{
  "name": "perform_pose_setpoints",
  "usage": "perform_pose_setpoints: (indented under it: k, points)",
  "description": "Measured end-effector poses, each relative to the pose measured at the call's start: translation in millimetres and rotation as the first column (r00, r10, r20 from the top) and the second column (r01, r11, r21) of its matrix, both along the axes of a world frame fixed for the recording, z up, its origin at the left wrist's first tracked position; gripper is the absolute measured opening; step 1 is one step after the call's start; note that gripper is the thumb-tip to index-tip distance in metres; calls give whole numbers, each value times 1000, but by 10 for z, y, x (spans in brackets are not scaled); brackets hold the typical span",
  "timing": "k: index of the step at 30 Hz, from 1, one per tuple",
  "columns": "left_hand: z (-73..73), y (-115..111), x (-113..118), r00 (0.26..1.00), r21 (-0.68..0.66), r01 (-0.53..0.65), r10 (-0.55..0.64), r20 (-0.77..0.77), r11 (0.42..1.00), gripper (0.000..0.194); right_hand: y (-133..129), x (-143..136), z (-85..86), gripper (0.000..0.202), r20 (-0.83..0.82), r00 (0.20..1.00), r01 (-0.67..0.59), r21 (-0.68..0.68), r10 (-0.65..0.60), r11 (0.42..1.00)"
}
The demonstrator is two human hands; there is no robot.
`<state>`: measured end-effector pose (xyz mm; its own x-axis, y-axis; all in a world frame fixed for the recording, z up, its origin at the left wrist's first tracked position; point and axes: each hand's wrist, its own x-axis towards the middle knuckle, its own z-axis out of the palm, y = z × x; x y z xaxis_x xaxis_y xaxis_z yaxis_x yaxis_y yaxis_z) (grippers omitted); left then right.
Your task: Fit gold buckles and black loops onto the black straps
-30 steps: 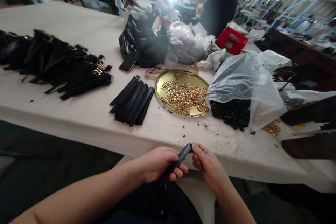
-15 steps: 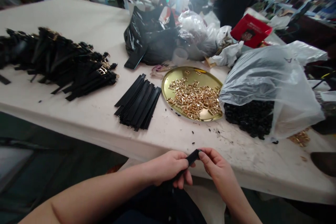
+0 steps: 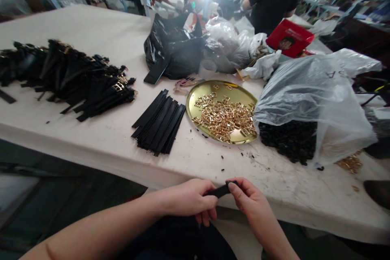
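Between my hands, just off the table's front edge, is a black strap (image 3: 222, 191). My left hand (image 3: 195, 197) is closed around its lower part, thumb on top. The thumb and fingertips of my right hand (image 3: 246, 195) pinch the strap's far end; whether a small part is also in that pinch is hidden. Beyond my hands lies a pile of flat black straps (image 3: 159, 124). Right of it stands a round gold tray (image 3: 195, 93) with many small gold buckles (image 3: 227, 118). Straps fitted with gold buckles (image 3: 91, 81) are heaped at the left.
A clear plastic bag (image 3: 307, 85) with small black pieces (image 3: 288, 140) spilling out lies at the right, near loose gold pieces (image 3: 350, 162). Behind the tray sit a black plastic bag (image 3: 173, 44) and a red box (image 3: 289, 38). A person (image 3: 271, 2) in black stands farther back.
The strap's pinched end has dropped slightly, and the strap now lies flatter between my hands. Both hands have moved a little lower in view, and the whole scene has shifted slightly downward.
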<state>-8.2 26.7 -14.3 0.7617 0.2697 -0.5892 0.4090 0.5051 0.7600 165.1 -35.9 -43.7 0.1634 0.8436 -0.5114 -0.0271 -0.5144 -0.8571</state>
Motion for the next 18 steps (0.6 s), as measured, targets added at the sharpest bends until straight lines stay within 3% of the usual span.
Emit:
perform_pose_setpoints:
  k: [4,8,12,18]
  points:
    - [20,-6,-82,999,-272,-27,36,27,962,12,-72,5,5,31,-202,969,127,-96,-145,987]
    - [25,-70,-80,988,-493,-67,125,86,867,23,-138,-21,26,32,-260,940,203,-103,-223,974]
    - [-27,-156,-81,973,-679,-67,200,119,731,31,-201,3,7,32,-266,933,223,-104,-243,969]
    - [-150,-226,-75,955,-846,-163,297,-6,508,27,-248,62,-73,32,-262,928,245,-106,-265,964]
